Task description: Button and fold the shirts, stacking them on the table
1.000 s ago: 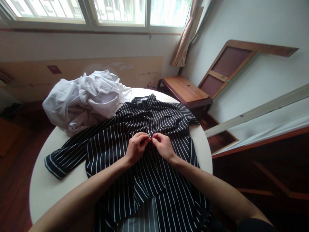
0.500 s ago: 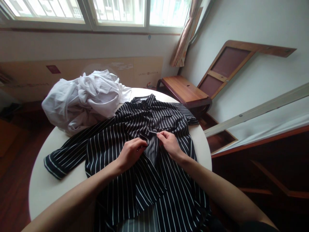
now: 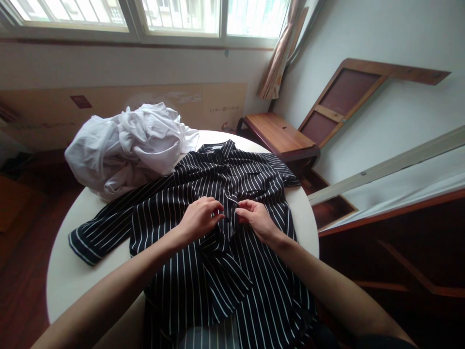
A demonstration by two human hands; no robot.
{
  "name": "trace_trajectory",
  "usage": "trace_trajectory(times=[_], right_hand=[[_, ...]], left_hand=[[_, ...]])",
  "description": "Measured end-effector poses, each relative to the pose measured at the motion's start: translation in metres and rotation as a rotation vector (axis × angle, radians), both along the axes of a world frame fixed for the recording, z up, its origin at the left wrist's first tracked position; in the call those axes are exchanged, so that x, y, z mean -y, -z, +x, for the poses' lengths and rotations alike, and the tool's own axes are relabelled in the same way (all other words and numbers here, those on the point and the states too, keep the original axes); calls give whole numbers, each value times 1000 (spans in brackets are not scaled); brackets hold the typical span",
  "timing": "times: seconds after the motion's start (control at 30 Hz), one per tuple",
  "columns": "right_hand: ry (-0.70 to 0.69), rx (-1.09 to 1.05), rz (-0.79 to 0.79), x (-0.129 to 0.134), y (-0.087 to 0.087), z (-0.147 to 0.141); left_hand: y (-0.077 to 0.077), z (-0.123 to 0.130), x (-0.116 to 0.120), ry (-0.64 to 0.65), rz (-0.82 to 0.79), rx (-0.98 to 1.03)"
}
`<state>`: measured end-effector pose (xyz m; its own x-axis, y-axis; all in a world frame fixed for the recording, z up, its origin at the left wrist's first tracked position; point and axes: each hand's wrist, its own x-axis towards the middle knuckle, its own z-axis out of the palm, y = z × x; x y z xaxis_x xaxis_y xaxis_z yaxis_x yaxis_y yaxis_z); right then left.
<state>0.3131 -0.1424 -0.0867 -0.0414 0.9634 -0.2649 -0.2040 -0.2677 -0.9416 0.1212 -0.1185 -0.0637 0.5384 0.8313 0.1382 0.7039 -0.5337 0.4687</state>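
Observation:
A black shirt with white stripes (image 3: 160, 213) lies front up on the table, its collar at the far side and its lower hem towards me. Over the middle of its front, my left hand (image 3: 202, 216) has its fingers curved, with a gap showing between thumb and forefinger and no cloth visible in it. Just to the right, my right hand (image 3: 257, 219) pinches the edge of the shirt's front opening between thumb and fingers. The front edges between my hands are partly lifted and folded. Any button there is too small to make out.
A heap of white cloth (image 3: 134, 145) sits at the back left of the round white table (image 3: 60, 276). Beyond the table stand a wooden stool or bench (image 3: 279, 132) and a leaning wooden frame (image 3: 339, 104). A curtain (image 3: 276, 72) hangs beside the window.
My left hand has loosened its pinch on the left front edge and risen slightly. The front edges have come together, covering the grey inside that showed between them. My right hand has barely moved.

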Motion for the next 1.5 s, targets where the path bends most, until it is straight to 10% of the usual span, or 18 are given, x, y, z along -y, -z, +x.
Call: trace_trajectory(times=[0.27,0.5,0.7,1.07,1.5], right_hand=[[51,6,-38,-1,-1,1],[-17,430,196,-4,-3,-4],[-11,702,366,-10,-12,-15],[-36,609,280,-16,-3,-17],[-75,437,214,-15,3,-13]], left_hand=[[29,19,-2,46,-9,-81],[17,9,-17,-133,-163,190],[7,13,-13,-161,16,66],[17,9,-22,-196,-333,318],[18,15,-20,-255,-230,238]])
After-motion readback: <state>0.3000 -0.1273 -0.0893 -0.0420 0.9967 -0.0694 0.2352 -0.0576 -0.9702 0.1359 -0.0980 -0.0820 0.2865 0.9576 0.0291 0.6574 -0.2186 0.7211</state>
